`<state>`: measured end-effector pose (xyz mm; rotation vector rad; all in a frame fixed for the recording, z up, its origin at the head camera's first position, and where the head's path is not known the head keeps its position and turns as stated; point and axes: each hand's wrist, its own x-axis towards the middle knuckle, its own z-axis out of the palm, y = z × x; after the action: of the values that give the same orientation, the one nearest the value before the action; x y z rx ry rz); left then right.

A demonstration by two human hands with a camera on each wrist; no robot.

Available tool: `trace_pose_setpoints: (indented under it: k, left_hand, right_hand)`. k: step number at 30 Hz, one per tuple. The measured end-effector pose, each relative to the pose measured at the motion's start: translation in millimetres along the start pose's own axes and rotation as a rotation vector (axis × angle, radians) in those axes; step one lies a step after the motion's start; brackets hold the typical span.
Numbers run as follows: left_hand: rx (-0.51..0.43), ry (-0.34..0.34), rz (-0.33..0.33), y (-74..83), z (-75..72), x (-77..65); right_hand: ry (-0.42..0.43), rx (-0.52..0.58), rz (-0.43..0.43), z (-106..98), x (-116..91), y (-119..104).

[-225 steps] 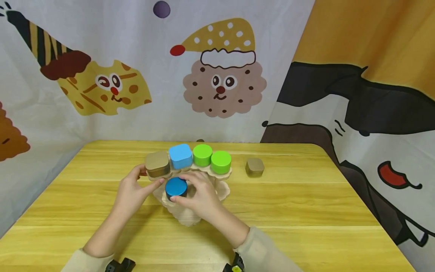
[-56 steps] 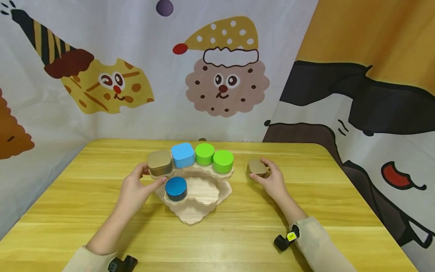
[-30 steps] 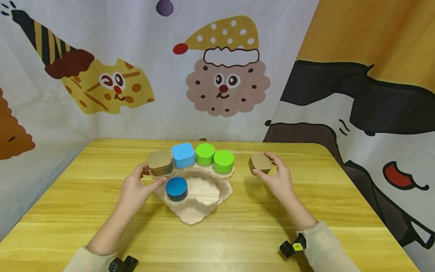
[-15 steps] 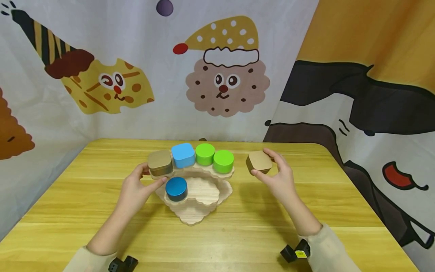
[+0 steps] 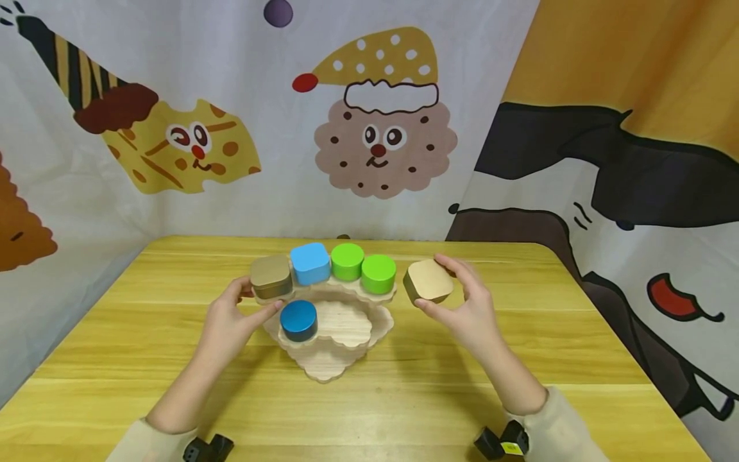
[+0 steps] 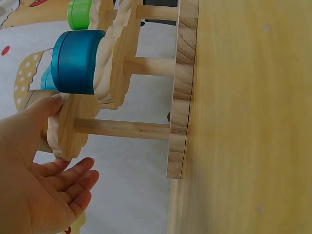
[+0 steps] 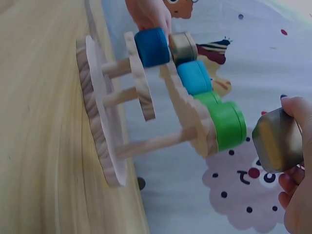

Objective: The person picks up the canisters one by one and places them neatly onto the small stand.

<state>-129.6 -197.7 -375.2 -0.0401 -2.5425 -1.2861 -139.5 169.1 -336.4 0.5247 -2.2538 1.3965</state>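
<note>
My right hand (image 5: pixel 475 314) pinches a small gold square tin (image 5: pixel 428 281) between thumb and fingers, raised above the table to the right of a tiered wooden display stand (image 5: pixel 340 324). In the right wrist view the gold tin's rounded underside faces the stand. With thumb and fingers, my left hand (image 5: pixel 228 324) holds the left end of the stand's upper shelf. On that shelf sit another gold square tin (image 5: pixel 271 276), a light blue square tin (image 5: pixel 310 263) and two green round tins (image 5: pixel 378 274). A dark blue round tin (image 5: pixel 298 320) stands at the left of the lower shelf.
The stand's shelves rest on wooden dowels (image 6: pixel 122 129) above a scalloped base (image 6: pixel 180 97). A wood-grain table (image 5: pixel 548 346) lies under everything. Behind it hangs a cloth (image 5: pixel 277 212) printed with cartoon biscuits.
My right hand has let go of the dark blue tin on the lower shelf, picked up the gold tin from the table's right and carried it left toward the stand. My left hand has stayed put.
</note>
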Motion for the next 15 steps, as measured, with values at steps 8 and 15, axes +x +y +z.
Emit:
trace_pose_setpoints:
  k: [8, 15]
  left_hand:
    - [0.01, 0.003, 0.003, -0.3, -0.1, -0.3]
    - [0.006, -0.003, 0.0, 0.4, -0.5, -0.5]
  right_hand:
    - [-0.053, 0.024, 0.012, 10.1, -8.7, -11.2]
    - [-0.094, 0.053, 0.027, 21.7, -16.8, -18.7]
